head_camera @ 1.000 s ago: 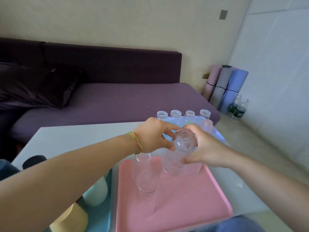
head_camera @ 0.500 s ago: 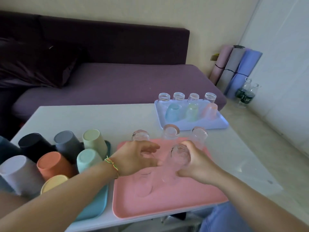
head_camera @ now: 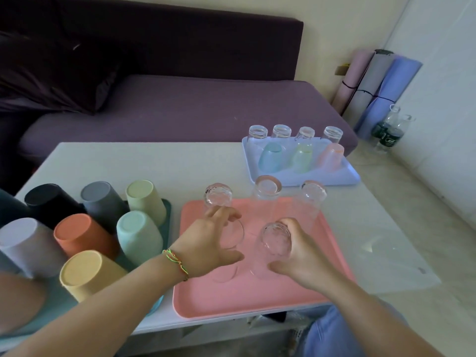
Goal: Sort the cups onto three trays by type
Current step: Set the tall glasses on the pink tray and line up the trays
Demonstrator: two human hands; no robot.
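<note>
1. At the 6 o'clock edge of the white bench (head_camera: 123,161) lies a pink tray (head_camera: 231,300), and both hands are over it.
2. The right hand (head_camera: 304,256) is curled round an upturned clear glass (head_camera: 275,243). The fingers wrap its far side and the thumb lies on the near side. The glass stands on the tray's middle, toward 3 o'clock.
3. The left hand (head_camera: 206,243), with a braided bracelet (head_camera: 176,261) at the wrist, spans a second clear glass (head_camera: 231,235). Its fingers lie over the top and its thumb runs along the near side. This glass is just beside the first, at its 9 o'clock.
4. Three more upturned clear tumblers (head_camera: 266,188) stand in a row along the pink tray's 12 o'clock edge.
5. At 9 o'clock from the pink tray, a teal tray (head_camera: 167,210) carries opaque cups, all bottom up:
   - black cup (head_camera: 49,199)
   - grey cup (head_camera: 103,199)
   - pale green cup (head_camera: 144,197)
   - mint cup (head_camera: 139,235)
   - orange cup (head_camera: 79,235)
   - lilac cup (head_camera: 25,243)
   - yellow cup (head_camera: 87,274)
6. At 1 o'clock on the bench, a light blue tray (head_camera: 345,176) holds four small clear glasses (head_camera: 280,131) in its far row. Nearer are three tinted glasses (head_camera: 302,157): blue, green and peach.
7. Beyond the bench is a purple sofa (head_camera: 180,109). Rolled mats (head_camera: 373,86) and water bottles (head_camera: 389,130) stand in the corner at 2 o'clock.
</note>
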